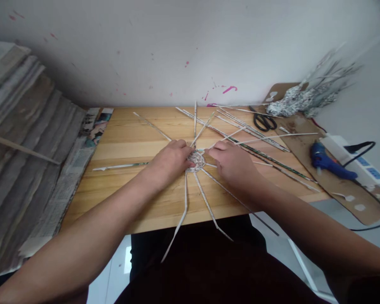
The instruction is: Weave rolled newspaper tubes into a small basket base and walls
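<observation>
A small round woven disc (196,161) of rolled newspaper tubes lies at the middle of a wooden table (129,143). Several long paper spokes (205,198) fan out from it in all directions, some past the front edge. My left hand (169,162) rests on the disc's left side, fingers curled and pressing on the weave. My right hand (231,162) sits on the disc's right side, fingers pinched around a thin paper tube (272,137) that runs off to the right.
A tall stack of newspapers (28,147) stands at the left. Black scissors (264,121) lie at the back right beside a bundle of paper tubes (304,99). A blue glue gun (327,162) rests on cardboard (335,181), with a white power strip (356,158) behind.
</observation>
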`<action>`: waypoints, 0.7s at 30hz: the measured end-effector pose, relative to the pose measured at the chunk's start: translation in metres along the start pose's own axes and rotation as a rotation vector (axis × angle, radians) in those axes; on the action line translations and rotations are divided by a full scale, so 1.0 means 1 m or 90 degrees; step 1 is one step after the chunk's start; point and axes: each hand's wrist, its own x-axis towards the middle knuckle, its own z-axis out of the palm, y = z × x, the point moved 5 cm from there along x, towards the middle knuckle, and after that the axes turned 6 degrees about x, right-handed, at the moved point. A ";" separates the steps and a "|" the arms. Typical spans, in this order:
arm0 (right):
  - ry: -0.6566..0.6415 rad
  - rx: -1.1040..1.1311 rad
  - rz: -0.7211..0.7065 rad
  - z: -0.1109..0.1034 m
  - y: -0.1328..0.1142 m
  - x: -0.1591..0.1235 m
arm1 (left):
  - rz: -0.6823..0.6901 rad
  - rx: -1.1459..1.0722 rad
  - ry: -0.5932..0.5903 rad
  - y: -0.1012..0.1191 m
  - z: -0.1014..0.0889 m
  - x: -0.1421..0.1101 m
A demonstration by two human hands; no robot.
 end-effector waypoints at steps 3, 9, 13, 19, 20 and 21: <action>0.006 -0.072 -0.038 -0.002 -0.011 -0.001 | -0.002 0.005 0.000 -0.001 0.000 0.000; 0.014 -0.091 -0.071 -0.005 -0.010 -0.002 | -0.008 0.018 -0.009 0.001 -0.002 -0.001; 0.102 0.031 -0.040 -0.011 0.008 -0.006 | -0.005 0.015 -0.009 0.002 -0.002 -0.001; 0.097 0.124 0.009 -0.006 0.016 0.000 | -0.017 0.005 -0.021 0.002 -0.002 0.000; 0.090 0.118 0.016 -0.005 0.015 0.001 | -0.019 0.002 -0.021 0.002 -0.003 -0.001; 0.083 0.110 0.021 -0.005 0.014 0.003 | -0.019 -0.002 -0.020 0.002 -0.003 -0.001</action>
